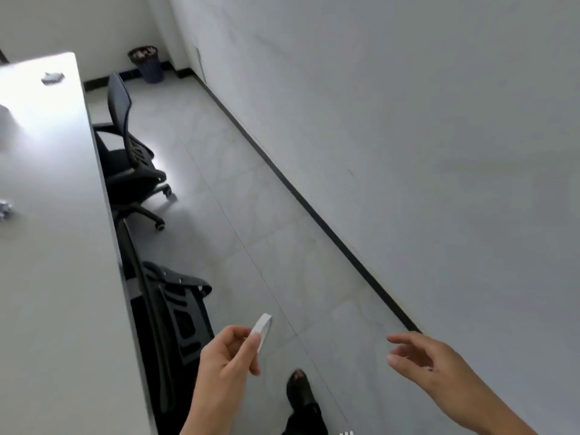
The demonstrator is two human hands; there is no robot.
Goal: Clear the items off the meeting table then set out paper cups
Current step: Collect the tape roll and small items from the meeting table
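My left hand [227, 356] is low in the middle of the view, pinching a small white ring-shaped strip [263, 328] between thumb and fingers, over the floor beside the table. My right hand [423, 361] hangs to the right with its fingers spread and nothing in it. The long white meeting table [56, 246] runs along the left side. On it lie a crumpled white paper [52, 77] near the far end, a crumpled foil-like ball [6, 208] at the left edge, and a blurred pale object [4, 120] cut off by the frame.
Two black office chairs [131, 158] [169, 302] are tucked against the table's right edge. A dark waste bin [147, 64] with rubbish stands in the far corner. A tiled aisle runs between chairs and the white wall [408, 152]. My foot [301, 394] is on the floor.
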